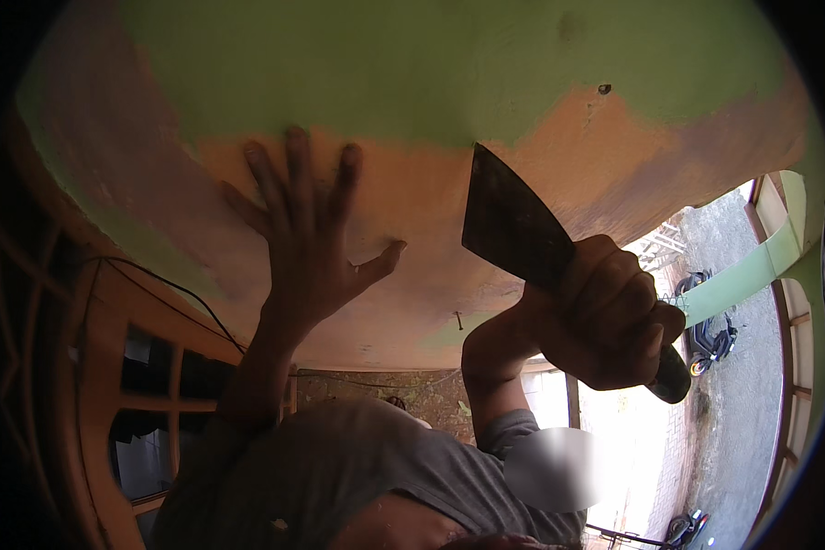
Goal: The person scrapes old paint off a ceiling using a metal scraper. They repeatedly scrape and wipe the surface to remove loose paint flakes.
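Note:
A painted wall [399,75] fills the upper view, green above, with patches of orange and mauve below. My left hand [309,240] is spread against the orange part, fingers apart, fingertips near the green edge. My right hand [608,316] is closed around the handle of a scraper [515,213] with a broad, dark blade. One corner of the blade meets the line where green gives way to orange. The butt of the handle sticks out below my fist.
A nail [459,320] juts from the wall between my arms. Higher right is a small dark hole or plug [604,89]. At left stands an orange-framed window [175,375] with a black cable [199,302] beside it. On the right, motorcycles [711,340] are parked on paving outside.

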A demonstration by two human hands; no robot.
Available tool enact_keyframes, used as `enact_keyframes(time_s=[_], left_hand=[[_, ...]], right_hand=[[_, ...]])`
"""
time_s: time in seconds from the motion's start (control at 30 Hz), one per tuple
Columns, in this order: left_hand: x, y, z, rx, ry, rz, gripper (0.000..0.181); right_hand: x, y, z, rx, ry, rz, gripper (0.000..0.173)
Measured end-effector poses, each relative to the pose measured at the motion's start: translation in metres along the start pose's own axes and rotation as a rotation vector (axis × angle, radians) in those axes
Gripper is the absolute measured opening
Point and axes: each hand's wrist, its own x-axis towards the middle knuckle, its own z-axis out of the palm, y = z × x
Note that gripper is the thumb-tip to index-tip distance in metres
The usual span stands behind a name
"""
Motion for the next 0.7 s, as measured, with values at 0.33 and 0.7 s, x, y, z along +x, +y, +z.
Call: enact_keyframes(time_s=[0.33, 0.7], left_hand=[[-0.001, 0.001, -0.007, 0.025, -0.018, -0.006, 0.106], [0.000, 0.003, -0.009, 0.081, -0.082, 0.011, 0.116]], right_hand=[[0.007, -0.022, 0.009, 0.082, 0.015, -0.055, 0.026], [-0.004, -0.004, 0.018, 0.003, -0.016, 0.101, 0.029]])
